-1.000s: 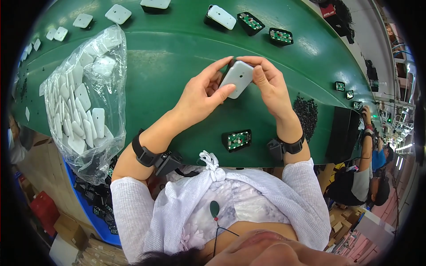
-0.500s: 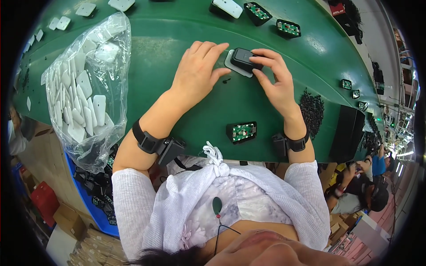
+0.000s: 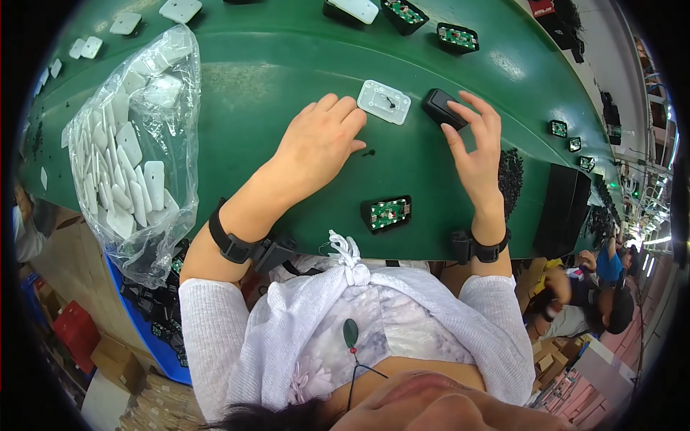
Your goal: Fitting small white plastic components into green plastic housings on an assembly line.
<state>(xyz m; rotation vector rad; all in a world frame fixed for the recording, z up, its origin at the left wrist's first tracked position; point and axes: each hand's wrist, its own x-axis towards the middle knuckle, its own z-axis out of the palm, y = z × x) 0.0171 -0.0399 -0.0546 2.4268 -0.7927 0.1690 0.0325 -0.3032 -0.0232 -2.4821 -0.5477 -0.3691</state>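
A black plastic case [image 3: 440, 105] is at the right end of the working area, with my right hand [image 3: 476, 136] on its right side, thumb and fingers closed around that end. A white rounded cover plate [image 3: 372, 92] lies just left of the case, with a small dark screw [image 3: 392, 103] on it. My left hand [image 3: 321, 138] rests beside the plate's left edge, fingers loosely bent and thumb apart, with nothing visible in it. Another small screw [image 3: 369, 152] lies below the plate. Nearer to me sits an open black case with a green circuit board [image 3: 389, 213].
A clear plastic bag of white covers [image 3: 136, 165] lies left. A pile of black screws [image 3: 509, 176] is partly behind my right forearm, beside a black box [image 3: 563, 208]. Several board-filled cases [image 3: 458, 37] line the far side. A blue bin [image 3: 133, 302] stands lower left.
My right hand has moved right with the black case, off the white plate, uncovering the plate and the screw on it. My left hand's fingers have curled in.
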